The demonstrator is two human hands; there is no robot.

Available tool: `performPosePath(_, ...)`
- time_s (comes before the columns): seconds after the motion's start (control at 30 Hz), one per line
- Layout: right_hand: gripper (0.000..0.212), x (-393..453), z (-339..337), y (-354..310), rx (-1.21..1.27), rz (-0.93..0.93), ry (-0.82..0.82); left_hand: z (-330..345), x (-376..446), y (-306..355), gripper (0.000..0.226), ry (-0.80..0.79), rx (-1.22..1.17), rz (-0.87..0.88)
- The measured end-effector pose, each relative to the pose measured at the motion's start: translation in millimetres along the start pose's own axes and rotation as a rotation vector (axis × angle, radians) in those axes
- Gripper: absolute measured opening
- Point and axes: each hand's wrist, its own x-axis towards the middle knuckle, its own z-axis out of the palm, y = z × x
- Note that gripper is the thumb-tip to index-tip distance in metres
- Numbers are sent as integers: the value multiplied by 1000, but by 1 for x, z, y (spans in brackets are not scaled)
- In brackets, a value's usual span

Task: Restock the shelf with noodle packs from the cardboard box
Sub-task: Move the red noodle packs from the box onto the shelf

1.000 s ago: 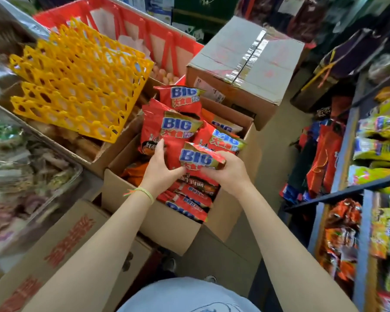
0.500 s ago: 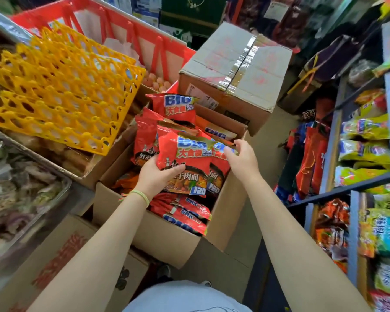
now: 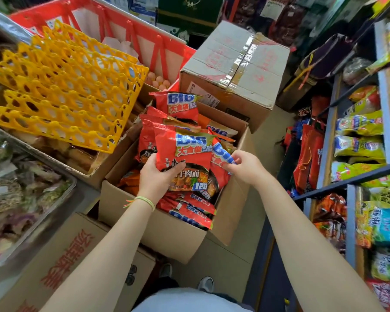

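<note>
An open cardboard box (image 3: 167, 235) stands in front of me, filled with red noodle packs printed "BIG". My left hand (image 3: 158, 176) grips the lower edge of an upright stack of noodle packs (image 3: 185, 152) held above the box. My right hand (image 3: 243, 165) pinches the top corner of a second noodle pack (image 3: 221, 154) leaning against the stack's right side. More packs (image 3: 189, 210) lie flat in the box below. The shelf (image 3: 351, 179) with snack bags stands at the right.
Yellow egg trays (image 3: 65, 91) rest on a box to the left, before a red crate (image 3: 126, 34). A taped cardboard box (image 3: 234, 64) sits behind the open one. A metal tray of packaged goods (image 3: 32, 188) lies at the left. Another carton (image 3: 65, 266) stands below.
Both hands lifted the packs from lying in the box to standing upright. The right hand slid from the stack's top right corner onto a pack beside it.
</note>
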Motion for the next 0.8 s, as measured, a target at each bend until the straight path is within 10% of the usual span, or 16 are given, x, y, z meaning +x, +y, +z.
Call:
performPosePath(0.3, 14, -79, -39, 41, 594, -139, 454, 40, -17, 15, 46, -46, -214, 52)
performPosePath(0.8, 26, -467, -62, 164, 914, -32, 982, 163, -263, 73, 23, -781, 80, 382)
